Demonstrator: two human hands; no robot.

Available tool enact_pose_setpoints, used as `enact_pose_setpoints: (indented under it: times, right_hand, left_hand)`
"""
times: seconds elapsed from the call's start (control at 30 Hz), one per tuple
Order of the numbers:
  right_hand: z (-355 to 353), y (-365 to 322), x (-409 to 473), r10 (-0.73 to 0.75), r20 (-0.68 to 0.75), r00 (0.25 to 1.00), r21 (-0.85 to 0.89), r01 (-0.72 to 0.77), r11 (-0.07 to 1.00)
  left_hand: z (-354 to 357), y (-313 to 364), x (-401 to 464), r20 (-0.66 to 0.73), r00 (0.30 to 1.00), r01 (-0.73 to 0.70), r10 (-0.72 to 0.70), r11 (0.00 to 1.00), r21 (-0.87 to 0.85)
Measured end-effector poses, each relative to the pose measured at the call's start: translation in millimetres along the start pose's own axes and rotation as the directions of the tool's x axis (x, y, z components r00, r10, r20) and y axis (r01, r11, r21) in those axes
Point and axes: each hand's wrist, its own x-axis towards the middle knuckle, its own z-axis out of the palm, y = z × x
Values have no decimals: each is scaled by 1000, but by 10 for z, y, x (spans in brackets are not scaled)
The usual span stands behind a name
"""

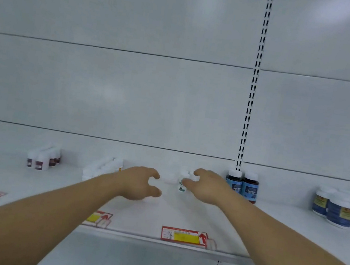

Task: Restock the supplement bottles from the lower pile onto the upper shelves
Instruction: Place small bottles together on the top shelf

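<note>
While both arms reach over the white shelf [180,214], the left hand [140,183] hovers loosely curled, holding nothing, left of a small white bottle [182,184]. The right hand [204,187] touches that bottle; whether it grips is unclear. 2 dark bottles [242,184] stand just right.

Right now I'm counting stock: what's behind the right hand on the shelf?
Past the right hand stand small white bottles, one with a green label, and two dark blue-labelled bottles beside the wrist. The hand covers some bottles, so no full count.
</note>
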Motion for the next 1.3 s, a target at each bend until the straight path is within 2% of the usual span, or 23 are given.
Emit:
enact_pose_setpoints:
  times: [0.3, 0.47, 0.6, 0.8, 0.93, 1.17, 1.3]
  right_hand:
    - [287, -1846, -65, -221, -59, 974, 46, 224, 974]
    - [670, -2881, -117, -285, -8, 958, 64, 285, 956]
    - [971, -3366, -68, -268, -4, 963, 90, 267, 959]
    - [1325, -3617, 211, -203, 24, 979, 85, 200, 976]
    - [1468, -3636, 551, -165, 38, 986, 59, 163, 985]
    - [1579, -3760, 1131, -148, 13, 989, 120, 145, 982]
    - [1638, -3863, 1338, -128, 20, 992, 170, 123, 978]
  left_hand:
    - [-559, -1463, -1251, -89, 987, 138, -137, 990, 3]
    - [-822, -2452, -1909, -99, 971, 221, -219, 975, 8]
    - [-964, -3037, -2145, -106, 961, 255, -256, 967, -24]
    - [-983, -3551, -1859, -109, 957, 251, -269, 956, -154]
    - [-935, -3780, -1427, -106, 963, 227, -248, 958, -177]
    - [-840, -4099, -635, -33, 971, 222, -237, 944, -243]
    - [-786, -4193, -291, -15, 985, 157, -171, 930, -332]
